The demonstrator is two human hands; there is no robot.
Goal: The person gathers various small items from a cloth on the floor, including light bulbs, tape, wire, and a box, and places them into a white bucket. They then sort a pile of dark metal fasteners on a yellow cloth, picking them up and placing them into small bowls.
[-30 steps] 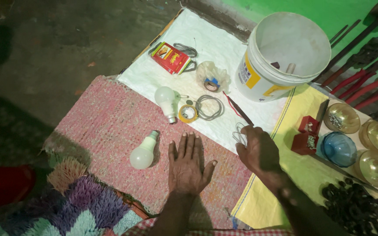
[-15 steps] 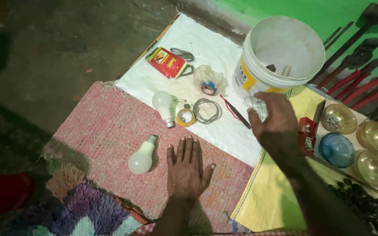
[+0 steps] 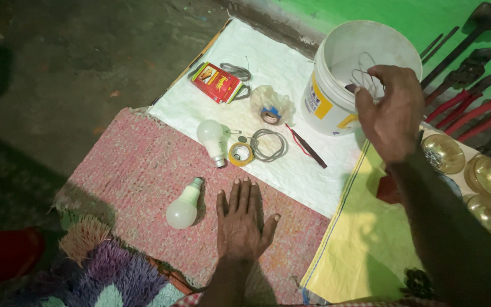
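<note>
My left hand [image 3: 242, 220] lies flat, fingers spread, on a pink woven mat [image 3: 137, 170]. It holds nothing, and a white bulb [image 3: 183, 206] lies just to its left. My right hand [image 3: 390, 111] is raised over the mouth of a white plastic bucket [image 3: 328, 105]. Its fingertips pinch a thin bent wire [image 3: 362, 74] that hangs inside the rim. On the white sheet [image 3: 257, 57] lie a second bulb [image 3: 211, 136], a yellow tape roll [image 3: 240, 153] and a coil of grey wire [image 3: 268, 145].
Also on the white sheet are a red box [image 3: 217, 82], a clear bag with a blue roll [image 3: 271, 108] and a thin red-handled tool [image 3: 305, 146]. Red-handled pliers [image 3: 473, 108] and glass domes [image 3: 444, 153] sit at right. A yellow sheet [image 3: 353, 239] lies below my right arm.
My right hand rose from the white sheet and moved right and away, ending over the bucket's mouth with the small thing it picked up. My left hand stayed flat on the mat.
</note>
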